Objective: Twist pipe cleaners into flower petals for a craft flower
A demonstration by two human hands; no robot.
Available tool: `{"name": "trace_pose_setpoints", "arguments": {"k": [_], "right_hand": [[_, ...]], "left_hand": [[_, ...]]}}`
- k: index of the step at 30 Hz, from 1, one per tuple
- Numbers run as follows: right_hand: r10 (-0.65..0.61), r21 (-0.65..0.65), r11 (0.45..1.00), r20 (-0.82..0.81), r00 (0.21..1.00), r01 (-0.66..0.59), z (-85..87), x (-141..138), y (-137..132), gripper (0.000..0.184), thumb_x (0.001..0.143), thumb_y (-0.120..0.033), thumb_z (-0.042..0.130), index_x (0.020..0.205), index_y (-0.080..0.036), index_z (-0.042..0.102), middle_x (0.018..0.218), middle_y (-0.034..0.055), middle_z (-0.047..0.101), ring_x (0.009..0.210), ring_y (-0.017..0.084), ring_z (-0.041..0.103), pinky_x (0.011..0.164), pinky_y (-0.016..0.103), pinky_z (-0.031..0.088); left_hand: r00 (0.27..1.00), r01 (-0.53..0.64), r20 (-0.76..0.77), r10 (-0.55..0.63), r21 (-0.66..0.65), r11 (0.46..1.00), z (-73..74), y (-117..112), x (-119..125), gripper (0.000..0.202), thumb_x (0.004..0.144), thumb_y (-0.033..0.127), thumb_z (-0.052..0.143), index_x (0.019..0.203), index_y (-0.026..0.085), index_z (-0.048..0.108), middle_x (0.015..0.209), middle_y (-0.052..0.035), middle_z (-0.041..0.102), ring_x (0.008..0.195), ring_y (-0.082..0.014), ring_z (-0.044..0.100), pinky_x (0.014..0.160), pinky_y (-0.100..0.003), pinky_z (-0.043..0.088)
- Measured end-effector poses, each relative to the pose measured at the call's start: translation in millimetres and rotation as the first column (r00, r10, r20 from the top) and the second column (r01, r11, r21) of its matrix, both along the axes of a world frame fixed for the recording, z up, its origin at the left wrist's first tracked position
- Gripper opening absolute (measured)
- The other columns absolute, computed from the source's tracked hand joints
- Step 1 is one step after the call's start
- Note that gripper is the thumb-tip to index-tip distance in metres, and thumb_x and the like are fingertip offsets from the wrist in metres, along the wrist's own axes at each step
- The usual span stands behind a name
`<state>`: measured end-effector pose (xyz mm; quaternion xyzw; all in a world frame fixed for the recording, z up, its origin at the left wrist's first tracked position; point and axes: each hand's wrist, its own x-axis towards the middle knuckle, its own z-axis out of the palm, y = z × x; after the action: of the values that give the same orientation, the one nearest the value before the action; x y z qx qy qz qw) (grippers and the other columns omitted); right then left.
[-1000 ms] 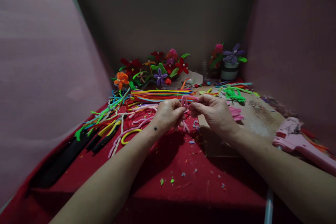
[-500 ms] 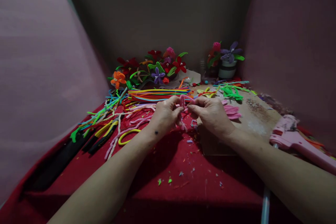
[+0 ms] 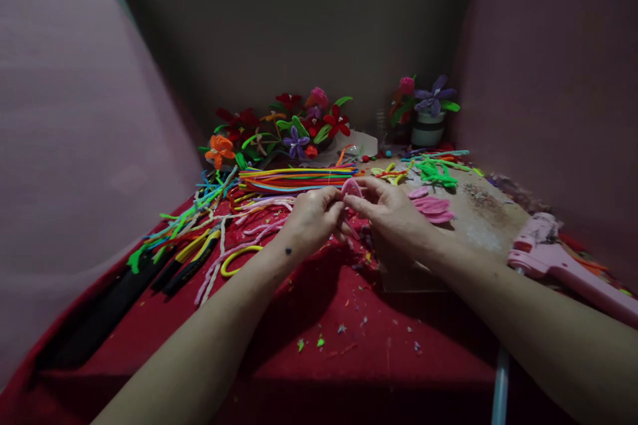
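Note:
Both hands meet over the red cloth at the middle of the table. My left hand [image 3: 312, 218] and my right hand [image 3: 391, 212] each pinch a pink pipe cleaner [image 3: 351, 188] bent into a small loop between the fingertips. Its loose ends hang down between the two hands. A bundle of coloured pipe cleaners [image 3: 299, 180] lies just behind the hands. Finished pink petal loops [image 3: 431, 204] lie on a cardboard sheet [image 3: 486, 222] to the right of my right hand.
Loose pipe cleaners [image 3: 199, 212] and black-and-yellow cutters [image 3: 192, 255] lie at the left. Pipe-cleaner flowers [image 3: 294, 129] and a small flower pot [image 3: 428, 126] stand at the back wall. A pink glue gun [image 3: 558, 259] rests at the right. Clippings litter the cloth [image 3: 339, 339].
The pink loop has been pressed flatter and rounder between the fingertips. Both hands shifted slightly; the view drifted a little to the right.

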<state>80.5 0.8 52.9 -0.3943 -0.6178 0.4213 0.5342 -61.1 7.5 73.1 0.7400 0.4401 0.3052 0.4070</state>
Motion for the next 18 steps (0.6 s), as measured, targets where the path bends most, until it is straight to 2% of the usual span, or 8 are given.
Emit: {"name": "trace_pose_setpoints", "arguments": {"k": [1, 4, 7, 9, 12, 15, 18], "right_hand": [[0.012, -0.001, 1.0, -0.045, 0.999, -0.012, 0.7, 0, 0, 0.018, 0.07, -0.03, 0.065, 0.082, -0.017, 0.065, 0.07, -0.0007, 0.062, 0.064, 0.011, 0.054, 0.06, 0.023, 0.043], [0.084, -0.065, 0.993, -0.148, 0.985, -0.094, 1.0, 1, -1, 0.02, 0.071, -0.035, 0.063, 0.066, -0.016, 0.062, 0.061, -0.0016, 0.058, 0.057, 0.01, 0.052, 0.056, 0.023, 0.042], [0.061, -0.188, 0.976, -0.242, 0.968, -0.108, -0.3, 3, -1, 0.022, 0.069, -0.036, 0.064, 0.063, -0.015, 0.061, 0.059, -0.0007, 0.059, 0.055, 0.01, 0.054, 0.055, 0.023, 0.043], [0.041, -0.247, 0.963, -0.275, 0.961, -0.111, -0.8, 3, 0, 0.02, 0.067, -0.034, 0.067, 0.062, -0.015, 0.062, 0.06, 0.0001, 0.061, 0.056, 0.011, 0.055, 0.056, 0.024, 0.045], [0.033, -0.269, 0.955, -0.309, 0.95, -0.121, -1.1, 4, 1, 0.02, 0.065, -0.033, 0.068, 0.059, -0.015, 0.062, 0.059, 0.0006, 0.061, 0.056, 0.011, 0.056, 0.059, 0.026, 0.047], [0.036, -0.291, 0.946, -0.344, 0.938, -0.143, -1.5, 4, 1, 0.02, 0.065, -0.033, 0.069, 0.06, -0.015, 0.062, 0.059, 0.0014, 0.062, 0.054, 0.011, 0.057, 0.06, 0.028, 0.049], [0.034, -0.306, 0.94, -0.355, 0.934, -0.151, -1.5, 4, 1, 0.02, 0.064, -0.032, 0.07, 0.059, -0.014, 0.062, 0.057, 0.0019, 0.062, 0.052, 0.011, 0.057, 0.057, 0.027, 0.049]], "left_hand": [[1.0, 0.019, 0.004, -0.019, -0.029, 0.999, 0.9, -1, 0, 0.013, 0.08, 0.01, 0.041, 0.08, 0.015, 0.054, 0.054, 0.0005, 0.062, 0.048, -0.0144, 0.063, 0.047, -0.024, 0.051], [0.995, 0.101, 0.029, -0.098, -0.14, 0.985, 5.3, -4, 1, 0.015, 0.081, 0.007, 0.041, 0.081, 0.014, 0.054, 0.053, 0.0002, 0.062, 0.051, -0.0135, 0.064, 0.052, -0.024, 0.052], [0.989, 0.143, 0.059, -0.133, -0.233, 0.962, 8.8, -3, -1, 0.011, 0.084, 0.013, 0.045, 0.078, 0.012, 0.054, 0.054, -0.0028, 0.064, 0.05, -0.0131, 0.064, 0.051, -0.023, 0.052], [0.991, 0.129, 0.057, -0.118, -0.26, 0.957, 9.0, -1, -4, 0.016, 0.085, 0.02, 0.047, 0.074, 0.011, 0.053, 0.055, -0.0057, 0.065, 0.048, -0.0137, 0.063, 0.048, -0.023, 0.051], [0.989, 0.142, 0.072, -0.126, -0.31, 0.94, 7.7, 4, -8, 0.022, 0.087, 0.027, 0.046, 0.074, 0.01, 0.053, 0.057, -0.0084, 0.066, 0.047, -0.0148, 0.063, 0.046, -0.024, 0.051], [0.988, 0.154, 0.073, -0.137, -0.355, 0.922, 8.2, 8, -11, 0.018, 0.085, 0.023, 0.047, 0.074, 0.01, 0.052, 0.054, -0.0077, 0.065, 0.046, -0.0147, 0.063, 0.046, -0.023, 0.051], [0.994, 0.092, -0.016, -0.104, -0.342, 0.935, 10.7, 9, -10, 0.015, 0.084, 0.017, 0.047, 0.071, 0.011, 0.051, 0.051, -0.006, 0.064, 0.044, -0.0142, 0.062, 0.042, -0.022, 0.049]]}}
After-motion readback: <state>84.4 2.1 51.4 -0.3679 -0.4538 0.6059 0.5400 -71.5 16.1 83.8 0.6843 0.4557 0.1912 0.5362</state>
